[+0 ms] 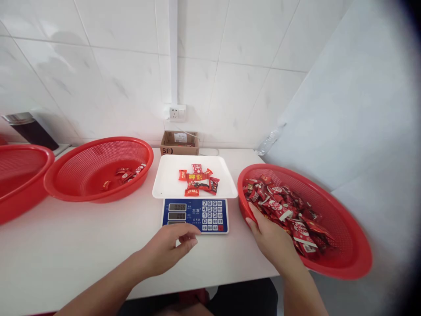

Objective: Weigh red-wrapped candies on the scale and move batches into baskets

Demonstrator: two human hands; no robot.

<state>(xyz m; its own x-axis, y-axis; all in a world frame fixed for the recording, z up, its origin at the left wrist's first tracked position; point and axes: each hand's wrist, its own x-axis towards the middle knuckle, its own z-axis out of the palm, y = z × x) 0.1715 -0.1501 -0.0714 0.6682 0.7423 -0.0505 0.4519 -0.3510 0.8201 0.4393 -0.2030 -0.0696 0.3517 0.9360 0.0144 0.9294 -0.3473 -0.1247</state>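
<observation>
My right hand (pixel 268 235) is closed around the near left rim of a red plastic basket (pixel 353 245), fingers over the edge. Many red candy packets (pixel 279 204) lie inside it. My left hand (pixel 176 243) hovers in front of the scale's blue keypad panel (pixel 194 210); its fingers are loosely bent, thumb apart from the index finger, with nothing visible between them. Upon the white weighing tray (pixel 164 175) rests a small pile of red wrapped candies (pixel 199 181). The scale's upper display looks like 0.055.
Left of the scale stands a second red basket (pixel 59 175) with a few packets, then another red basket (pixel 24 199) at the edge. A small cardboard box (pixel 179 150) is behind the tray. A clear plastic bottle (pixel 270 139) and a dark flask (pixel 34 131) are near the wall.
</observation>
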